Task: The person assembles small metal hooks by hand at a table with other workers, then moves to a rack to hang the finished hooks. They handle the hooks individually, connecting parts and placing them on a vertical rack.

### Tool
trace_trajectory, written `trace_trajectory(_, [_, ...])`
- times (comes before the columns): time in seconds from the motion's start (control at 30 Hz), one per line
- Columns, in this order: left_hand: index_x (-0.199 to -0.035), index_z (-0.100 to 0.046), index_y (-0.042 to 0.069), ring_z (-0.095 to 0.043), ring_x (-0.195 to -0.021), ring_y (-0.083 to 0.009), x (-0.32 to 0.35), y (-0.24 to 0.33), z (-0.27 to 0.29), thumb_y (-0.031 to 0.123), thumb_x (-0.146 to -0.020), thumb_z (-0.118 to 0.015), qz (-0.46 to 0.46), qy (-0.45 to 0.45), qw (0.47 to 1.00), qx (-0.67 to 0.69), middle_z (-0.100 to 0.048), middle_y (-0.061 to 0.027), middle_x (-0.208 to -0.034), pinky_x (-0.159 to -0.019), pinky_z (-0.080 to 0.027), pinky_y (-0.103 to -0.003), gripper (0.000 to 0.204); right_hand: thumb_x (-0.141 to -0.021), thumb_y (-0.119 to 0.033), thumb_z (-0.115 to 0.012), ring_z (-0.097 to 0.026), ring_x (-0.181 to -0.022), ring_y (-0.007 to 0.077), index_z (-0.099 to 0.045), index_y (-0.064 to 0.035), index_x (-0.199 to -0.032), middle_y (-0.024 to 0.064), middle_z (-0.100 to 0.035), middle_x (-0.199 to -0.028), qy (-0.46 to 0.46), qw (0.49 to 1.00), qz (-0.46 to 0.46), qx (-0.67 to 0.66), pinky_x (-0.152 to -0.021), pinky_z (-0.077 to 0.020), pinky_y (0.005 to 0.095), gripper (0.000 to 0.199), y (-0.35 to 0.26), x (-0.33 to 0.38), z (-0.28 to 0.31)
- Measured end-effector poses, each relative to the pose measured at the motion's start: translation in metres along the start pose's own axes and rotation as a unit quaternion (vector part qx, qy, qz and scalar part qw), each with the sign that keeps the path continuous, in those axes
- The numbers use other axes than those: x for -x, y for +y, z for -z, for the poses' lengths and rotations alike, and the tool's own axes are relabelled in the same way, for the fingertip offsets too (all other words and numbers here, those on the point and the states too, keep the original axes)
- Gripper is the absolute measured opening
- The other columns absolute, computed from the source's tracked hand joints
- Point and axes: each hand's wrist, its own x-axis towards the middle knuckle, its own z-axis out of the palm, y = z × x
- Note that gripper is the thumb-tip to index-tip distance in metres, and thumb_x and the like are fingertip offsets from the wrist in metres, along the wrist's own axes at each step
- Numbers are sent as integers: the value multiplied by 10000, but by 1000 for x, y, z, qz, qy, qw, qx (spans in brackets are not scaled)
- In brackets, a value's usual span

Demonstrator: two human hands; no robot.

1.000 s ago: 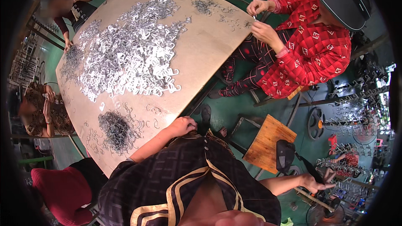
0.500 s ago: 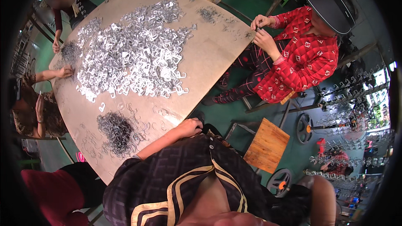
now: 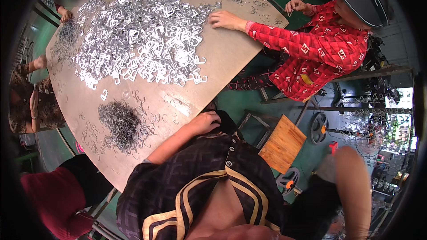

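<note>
My left hand (image 3: pixel 205 122) rests by the near right edge of the brown table (image 3: pixel 147 155), over dark cloth. Its fingers are loosely bent and slightly apart, and I see nothing in them; their tips are partly hidden. My bare right arm (image 3: pixel 354 191) is bent at the lower right and runs out of the lower edge, so the right hand is out of sight. Nearest to my left forearm lies a pile of thin dark wire hooks (image 3: pixel 121 124), with loose ones scattered about. Beyond it spreads a large heap of flat silver hook-shaped pieces (image 3: pixel 138 40).
A co-worker in a red patterned jacket (image 3: pixel 307 49) sits at the right, one hand (image 3: pixel 227 20) at the heap's edge. Other people sit along the left side. A wooden stool (image 3: pixel 283 144) stands to my right, near racks of hanging metal parts (image 3: pixel 382 129).
The co-worker in red has stretched one hand out to the silver heap. The whole view has shifted a little, with the table higher. My left hand stays by the table edge; my right arm has risen.
</note>
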Motion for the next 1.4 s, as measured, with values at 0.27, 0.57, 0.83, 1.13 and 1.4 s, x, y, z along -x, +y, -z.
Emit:
trace_trajectory(0.27, [-833, -609, 34, -568, -721, -287, -9, 12, 39, 92, -682, -724, -44, 304, 948, -85, -578, -112, -778, -631, -470, -357, 199, -858, -308, -563, -573, -652, 174, -552, -36, -1100, 96, -627, -786, 673, 723, -154, -8, -576, -465, 284, 364, 170, 218, 153])
trace_trajectory(0.57, [-984, -587, 21, -535, -793, -329, -25, 14, 39, 64, -714, -687, 5, 264, 950, -165, -545, -156, -875, -703, -447, -385, 291, -770, -415, -604, -542, -1042, 360, -580, -62, -1107, 201, -580, -1102, 396, 458, -728, 322, -880, -439, 430, 489, 300, 490, 73])
trace_trajectory(0.83, [-1008, -551, 3, -520, -831, -331, -33, 14, 31, 99, -709, -703, 30, 223, 956, -188, -500, -172, -909, -743, -431, -395, 348, -738, -442, -651, -569, -1030, 347, -590, -30, -1121, 222, -595, -1087, 627, 299, -679, 237, -881, -454, 412, 566, 273, 507, 69])
trace_trajectory(1.13, [-984, -564, 10, -521, -800, -320, -37, 17, 31, 83, -687, -694, 34, 214, 957, -191, -504, -151, -880, -724, -432, -376, 332, -724, -439, -663, -578, -1018, 339, -614, -14, -1087, 223, -612, -1056, 672, 299, -646, 206, -867, -461, 395, 561, 272, 514, 71])
trace_trajectory(1.4, [-986, -573, 31, -537, -826, -314, -29, -17, 33, 134, -669, -730, -12, 207, 957, -202, -529, -146, -900, -753, -438, -388, 368, -718, -448, -666, -585, -1006, 327, -631, -33, -1066, 199, -621, -1053, 670, 333, -647, 148, -845, -468, 400, 543, 295, 495, 55])
